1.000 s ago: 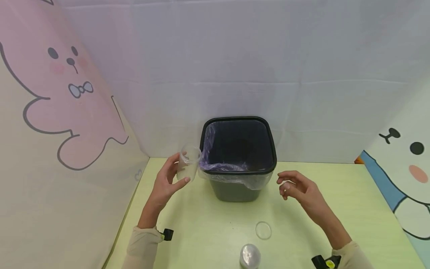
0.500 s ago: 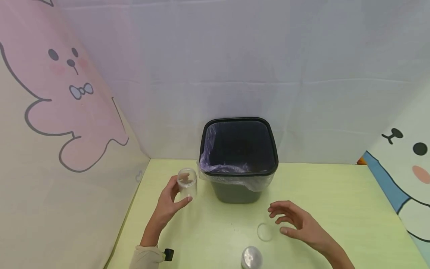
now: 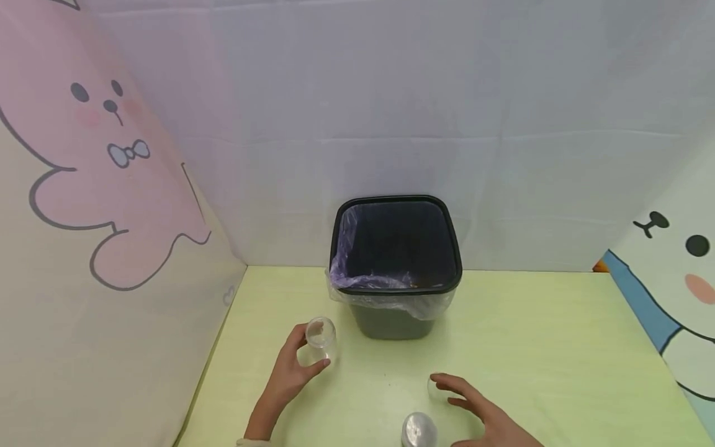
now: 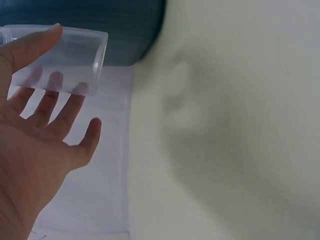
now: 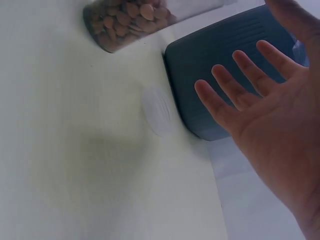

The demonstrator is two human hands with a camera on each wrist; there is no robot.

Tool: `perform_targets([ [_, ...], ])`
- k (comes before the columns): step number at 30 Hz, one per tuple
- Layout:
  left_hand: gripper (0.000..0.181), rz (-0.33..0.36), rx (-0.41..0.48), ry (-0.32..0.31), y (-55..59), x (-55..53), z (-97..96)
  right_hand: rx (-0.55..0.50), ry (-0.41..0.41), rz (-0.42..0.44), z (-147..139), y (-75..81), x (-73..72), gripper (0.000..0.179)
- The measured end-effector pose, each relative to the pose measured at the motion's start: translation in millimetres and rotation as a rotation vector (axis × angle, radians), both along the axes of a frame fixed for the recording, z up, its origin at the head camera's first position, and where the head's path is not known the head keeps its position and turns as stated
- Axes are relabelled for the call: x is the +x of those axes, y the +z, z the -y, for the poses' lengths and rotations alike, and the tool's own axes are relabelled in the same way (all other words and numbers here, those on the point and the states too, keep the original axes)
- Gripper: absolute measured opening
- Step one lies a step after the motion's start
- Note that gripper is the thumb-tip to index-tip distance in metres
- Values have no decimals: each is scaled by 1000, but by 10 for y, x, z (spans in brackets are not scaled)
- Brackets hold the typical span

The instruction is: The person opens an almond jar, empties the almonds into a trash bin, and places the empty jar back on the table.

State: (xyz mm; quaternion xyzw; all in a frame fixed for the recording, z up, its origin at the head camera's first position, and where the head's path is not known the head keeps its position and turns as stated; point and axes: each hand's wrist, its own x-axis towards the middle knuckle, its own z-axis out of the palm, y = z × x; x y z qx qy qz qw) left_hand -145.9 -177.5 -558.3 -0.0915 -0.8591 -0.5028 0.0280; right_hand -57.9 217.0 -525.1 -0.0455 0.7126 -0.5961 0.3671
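Note:
My left hand (image 3: pixel 287 375) holds a clear plastic jar (image 3: pixel 321 338) between thumb and fingers, its open mouth facing up, in front of the bin's left side. The left wrist view shows the jar (image 4: pixel 75 55) see-through, with the fingers curved against its wall. My right hand (image 3: pixel 483 413) is spread with nothing in it. Its fingertips overlap a clear round lid (image 3: pixel 429 390) on the table, mostly hidden by them in the head view; the right wrist view shows the lid (image 5: pixel 157 111) whole. Beside that hand stands a silver-topped jar (image 3: pixel 419 428), filled with brown flat pieces (image 5: pixel 127 20).
A dark square bin (image 3: pixel 391 323) with a thin plastic liner (image 3: pixel 421 304) folded over its rim stands at the back middle of the pale yellow table (image 3: pixel 536 335). White cloth (image 3: pixel 357 124) hangs behind it, with cartoon-printed cloth (image 3: pixel 139 205) at both sides.
My left hand has drawn the clear jar away from the bin's rim, nearer to me and lower. My right hand has come from beside the bin down to the lid, its fingers spreading.

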Motion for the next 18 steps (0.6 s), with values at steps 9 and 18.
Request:
perform_targets([
  [9,70,-7,-83,78,-145,27,-65,-21,111,-330,62,-276,30,96],
  [18,70,15,-45,95,-284,27,-73,-122,115,-760,155,-655,55,79],
])
